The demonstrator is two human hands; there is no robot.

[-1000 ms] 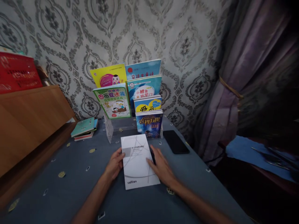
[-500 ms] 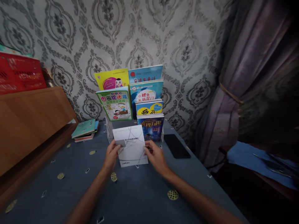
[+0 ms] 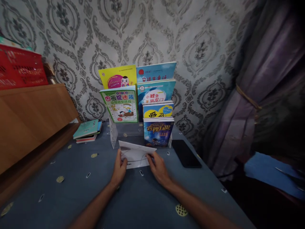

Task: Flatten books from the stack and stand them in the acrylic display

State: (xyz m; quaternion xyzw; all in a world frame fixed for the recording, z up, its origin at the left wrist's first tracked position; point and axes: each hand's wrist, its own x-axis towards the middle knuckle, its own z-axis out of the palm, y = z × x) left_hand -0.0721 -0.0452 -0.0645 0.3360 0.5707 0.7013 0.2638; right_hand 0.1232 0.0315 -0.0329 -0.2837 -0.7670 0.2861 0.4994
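Note:
A thin white booklet with grey curved lines on its cover is held low over the table, tilted so that its face looks foreshortened. My left hand pinches its left edge, thumb on the front. On the right edge, my right hand grips it the same way. Just behind stands a clear stepped rack bearing several books. A dark blue book fills its front right step, with a yellow-and-blue book behind. To the left a green picture book leans upright before a yellow one.
A black phone lies right of the rack. At the left sits a small stack of books, near a wooden cabinet with a red basket on top. A purple curtain hangs at the right.
The booklet has tipped from facing me to a flatter, foreshortened angle, both hands still on its edges. The view has shifted slightly, so the rack appears farther right.

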